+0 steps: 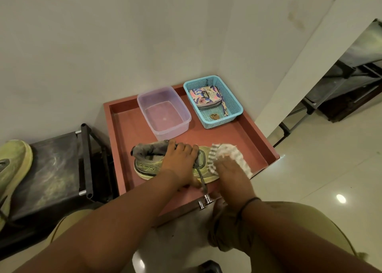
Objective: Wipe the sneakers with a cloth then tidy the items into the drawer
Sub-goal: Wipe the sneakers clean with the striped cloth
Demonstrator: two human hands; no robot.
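At far left I see a second sneaker (12, 169) on a dark rack (51, 179). In the open drawer (128, 128), my left hand (177, 163) grips the sneaker (148, 165) near the front edge. My right hand (229, 173) presses a bunched cloth (231, 153) onto its toe. A clear tub (163, 113) and blue basket (213, 101) sit along the back edge.

Counted in the head view
Two sneakers (148, 165) (12, 169), one cloth (231, 159), one open drawer (258, 136), one clear tub (163, 113), one blue basket (231, 99), two hands (179, 161) (231, 175).
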